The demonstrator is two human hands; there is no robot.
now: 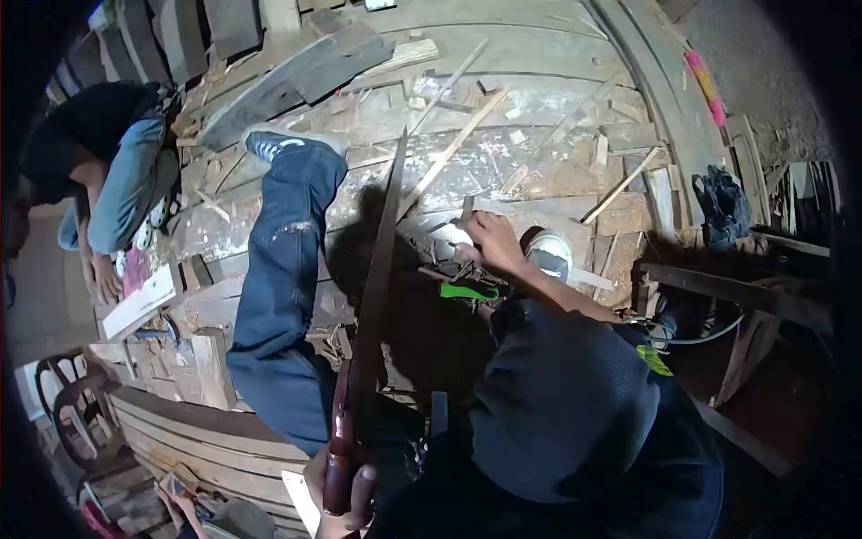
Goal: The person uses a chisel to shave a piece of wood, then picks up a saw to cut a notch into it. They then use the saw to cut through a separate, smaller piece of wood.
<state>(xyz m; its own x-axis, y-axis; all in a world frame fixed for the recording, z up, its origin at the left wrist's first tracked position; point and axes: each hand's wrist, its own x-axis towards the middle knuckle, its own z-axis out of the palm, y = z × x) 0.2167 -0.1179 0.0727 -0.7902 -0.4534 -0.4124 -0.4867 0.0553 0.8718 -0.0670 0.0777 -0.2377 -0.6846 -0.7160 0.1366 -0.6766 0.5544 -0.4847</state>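
Observation:
My left hand (361, 499), low in the view, is closed round the glossy reddish-brown handle of a handsaw (373, 305). The long dark blade points away from me and narrows to its tip, passing beside my jean-clad left leg (283, 242). Farther forward, my right hand (489, 241) reaches in from the right with fingers closed on a small flat grey piece (467, 207). Its exact kind cannot be made out. Just below that hand lies a tool with a bright green handle (469, 292), partly in shadow.
Offcuts and thin wooden strips (453, 153) litter the worn floor. A thick dark plank (296, 81) lies at upper left. Another person (135, 180) crouches at left. Curved wooden slats (206, 449) stand lower left; a black plastic bag (723, 207) and wooden frame (709, 278) are right.

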